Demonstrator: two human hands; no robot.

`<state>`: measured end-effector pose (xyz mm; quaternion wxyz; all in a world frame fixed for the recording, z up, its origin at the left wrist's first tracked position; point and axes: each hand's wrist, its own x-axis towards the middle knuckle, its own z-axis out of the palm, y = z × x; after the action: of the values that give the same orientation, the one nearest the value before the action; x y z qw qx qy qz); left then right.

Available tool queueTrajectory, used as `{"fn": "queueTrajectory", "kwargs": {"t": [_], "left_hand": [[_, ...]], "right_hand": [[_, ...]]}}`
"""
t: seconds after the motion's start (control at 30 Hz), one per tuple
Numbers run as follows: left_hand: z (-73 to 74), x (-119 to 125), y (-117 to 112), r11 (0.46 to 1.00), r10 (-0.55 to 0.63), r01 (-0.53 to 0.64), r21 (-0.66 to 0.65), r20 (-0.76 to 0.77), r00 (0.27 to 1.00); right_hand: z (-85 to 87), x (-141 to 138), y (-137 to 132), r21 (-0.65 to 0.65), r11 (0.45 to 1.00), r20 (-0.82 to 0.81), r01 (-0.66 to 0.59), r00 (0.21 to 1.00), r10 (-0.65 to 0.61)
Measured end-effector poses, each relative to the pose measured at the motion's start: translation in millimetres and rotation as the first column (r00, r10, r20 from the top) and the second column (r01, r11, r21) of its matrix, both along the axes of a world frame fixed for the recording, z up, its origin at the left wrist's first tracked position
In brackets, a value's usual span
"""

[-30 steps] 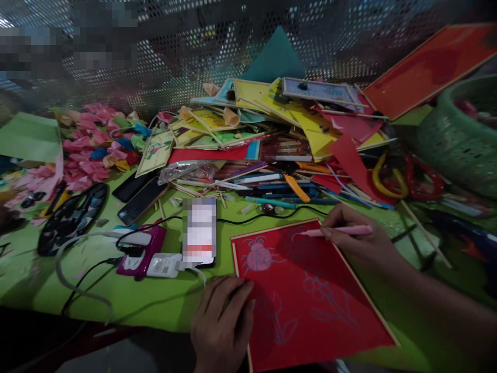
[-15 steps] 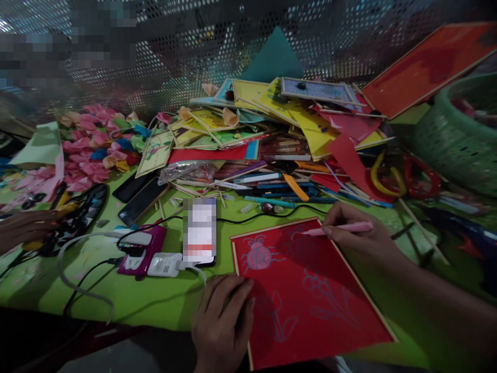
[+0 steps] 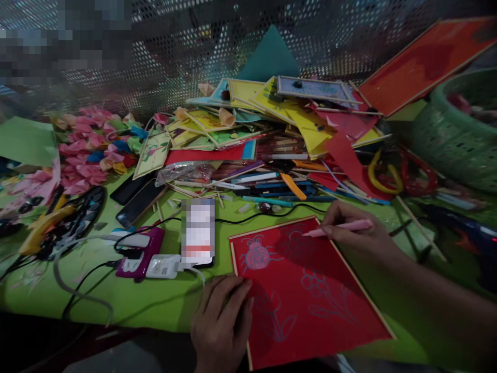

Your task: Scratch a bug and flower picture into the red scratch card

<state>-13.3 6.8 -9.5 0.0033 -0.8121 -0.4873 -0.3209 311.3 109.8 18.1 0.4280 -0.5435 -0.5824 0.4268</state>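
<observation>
My right hand (image 3: 347, 228) grips a pink marker pen (image 3: 355, 225), fingers pinched round it, with its tip on or just over a flower outline near the top edge of a red sheet (image 3: 291, 274). Thin wooden sticks border the sheet, though none shows along its bottom edge. A ladybug (image 3: 257, 256) coloured pink is drawn at the upper left, and flowers are outlined lower down. My left hand (image 3: 223, 321) lies over the sheet's left edge, fingers loosely stretched and holding nothing that I can see.
A phone (image 3: 199, 233) and a magenta power strip (image 3: 145, 251) with cables are left of the sheet. Behind lie framed cards (image 3: 310, 124), pens (image 3: 267, 176) and scissors (image 3: 382, 176). A green basket (image 3: 438, 134) stands right, near a glue gun (image 3: 462, 228); folded paper pieces (image 3: 85, 145) lie left.
Another person's hand at the left has gone from view. The green paper there now sits higher and shows more of its face. My hands stay nearly in place; the view shifts slightly.
</observation>
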Motion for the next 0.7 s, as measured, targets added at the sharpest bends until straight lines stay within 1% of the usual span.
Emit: {"fn": "queueTrajectory", "kwargs": {"t": [0.17,0.33,0.47,0.57,0.7], "left_hand": [[-1.6,-1.1,-0.3,1.000,-0.010,0.010,-0.002,-0.007,1.000],[-3.8,-2.1,-1.1,1.000,-0.012,0.011,-0.013,-0.007,1.000],[-4.3,-2.2,-1.5,1.000,-0.013,0.013,-0.010,-0.003,1.000],[-4.6,-2.1,-1.8,1.000,-0.007,0.007,-0.009,-0.003,1.000],[-4.8,-2.3,-2.3,1.000,-0.006,0.006,-0.008,-0.001,1.000]], "right_hand": [[-4.8,3.6,0.5,-0.001,1.000,0.033,-0.012,0.999,0.012],[-6.1,3.1,0.7,0.017,1.000,0.016,-0.016,1.000,0.016],[-5.7,0.3,0.9,0.008,1.000,0.001,0.012,1.000,-0.012],[-4.7,-0.3,1.4,0.007,1.000,0.011,0.011,1.000,-0.011],[-0.8,-0.8,1.0,0.043,0.999,0.057,0.001,0.998,-0.004]]}}
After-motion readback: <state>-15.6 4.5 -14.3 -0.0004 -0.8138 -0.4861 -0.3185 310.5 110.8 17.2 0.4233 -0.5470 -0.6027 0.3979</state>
